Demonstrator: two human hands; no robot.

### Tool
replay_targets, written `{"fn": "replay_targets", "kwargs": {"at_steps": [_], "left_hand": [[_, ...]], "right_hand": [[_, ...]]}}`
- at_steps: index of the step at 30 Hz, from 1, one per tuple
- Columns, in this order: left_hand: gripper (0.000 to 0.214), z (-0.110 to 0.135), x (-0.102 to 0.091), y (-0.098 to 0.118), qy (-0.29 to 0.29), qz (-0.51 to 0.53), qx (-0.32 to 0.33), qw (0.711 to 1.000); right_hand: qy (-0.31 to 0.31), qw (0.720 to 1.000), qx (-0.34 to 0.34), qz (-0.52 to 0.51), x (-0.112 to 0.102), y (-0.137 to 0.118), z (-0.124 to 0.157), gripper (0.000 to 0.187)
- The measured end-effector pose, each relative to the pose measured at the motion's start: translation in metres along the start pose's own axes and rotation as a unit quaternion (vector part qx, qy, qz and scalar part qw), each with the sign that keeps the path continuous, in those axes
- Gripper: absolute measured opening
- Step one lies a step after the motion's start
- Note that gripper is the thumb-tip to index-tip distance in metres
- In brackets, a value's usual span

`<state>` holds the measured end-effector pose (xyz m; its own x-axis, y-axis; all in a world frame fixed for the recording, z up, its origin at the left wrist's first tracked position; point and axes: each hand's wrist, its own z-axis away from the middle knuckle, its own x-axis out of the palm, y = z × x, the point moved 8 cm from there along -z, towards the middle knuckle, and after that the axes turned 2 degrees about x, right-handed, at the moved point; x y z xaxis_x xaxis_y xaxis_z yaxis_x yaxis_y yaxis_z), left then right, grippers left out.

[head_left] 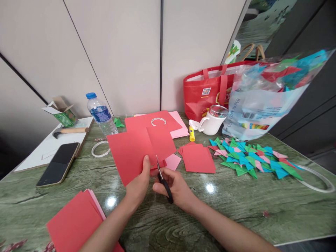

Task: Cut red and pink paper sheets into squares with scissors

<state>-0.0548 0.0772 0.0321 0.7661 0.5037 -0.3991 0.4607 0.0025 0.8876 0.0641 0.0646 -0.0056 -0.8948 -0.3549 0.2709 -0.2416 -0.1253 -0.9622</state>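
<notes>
A sheet of red paper is pinched in my left hand, thumb on top, and held above the table. A cut runs part of the way through it, from the near edge between its left and right portions. My right hand is closed around black-handled scissors, whose blades point up at the paper by the cut. Beyond the scissors lies a stack of red paper squares, with a pink piece beside it. More red sheets lie at the lower left, partly under my left forearm.
Along the back stand a water bottle, a white mug, a glue stick, a red bag and a plastic bag. Folded paper pieces spread at right. A phone and hammer lie left.
</notes>
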Motion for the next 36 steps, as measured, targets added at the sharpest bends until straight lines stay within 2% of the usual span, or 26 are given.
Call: {"fn": "replay_targets", "kwargs": {"at_steps": [13,17,25,31,36], "left_hand": [[0.034,0.001,-0.004,0.002,0.022,-0.025,0.006,0.999],[0.034,0.001,-0.003,0.002,0.013,-0.025,0.011,1.0],[0.037,0.002,-0.002,-0.003,0.01,-0.03,-0.01,0.999],[0.031,0.007,0.004,-0.008,-0.007,-0.037,0.022,0.999],[0.034,0.008,0.007,-0.008,-0.022,-0.026,0.021,0.999]], "right_hand": [[0.013,1.0,-0.004,0.006,-0.002,0.007,-0.002,0.034],[0.021,1.0,-0.002,0.019,-0.003,0.01,-0.002,0.031],[0.035,0.999,0.021,0.02,-0.006,0.018,-0.002,0.036],[0.027,1.0,-0.015,0.004,-0.008,0.007,-0.004,0.043],[0.022,1.0,-0.011,0.003,-0.009,0.007,-0.005,0.044]]}}
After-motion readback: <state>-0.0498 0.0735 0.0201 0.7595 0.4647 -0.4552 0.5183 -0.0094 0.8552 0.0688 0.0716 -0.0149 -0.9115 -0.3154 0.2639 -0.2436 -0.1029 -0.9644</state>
